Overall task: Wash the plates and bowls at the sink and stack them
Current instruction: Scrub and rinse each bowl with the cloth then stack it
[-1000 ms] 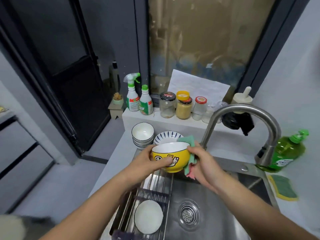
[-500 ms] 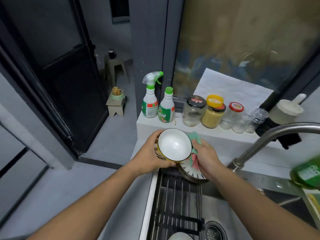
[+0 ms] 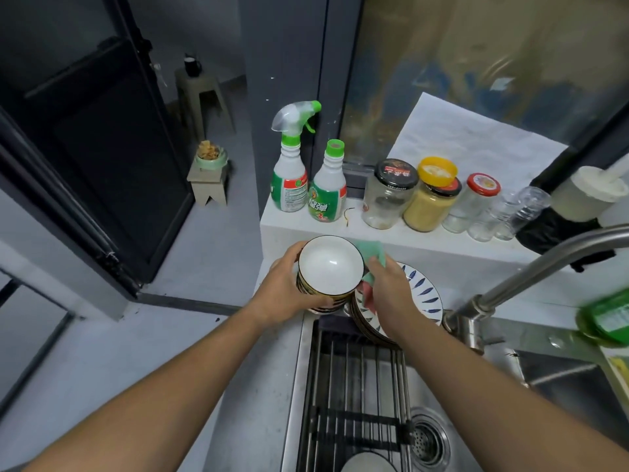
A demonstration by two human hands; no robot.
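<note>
My left hand grips the yellow bowl by its left side, its white inside facing up. It sits on or just over the stack of bowls at the counter's back; contact is hidden. My right hand holds a green and pink cloth against the bowl's right side. Behind that hand leans a stack of white plates with blue leaf marks. One white bowl lies on the rack at the bottom edge.
A metal drying rack spans the sink's left half, the drain beside it. The faucet arches on the right, with a green soap bottle near it. Spray bottles and jars line the ledge.
The yellow bowl has gone from above the sink, back and left, down to the bowl stack. My view has swung left and closer; both hands have kept their hold.
</note>
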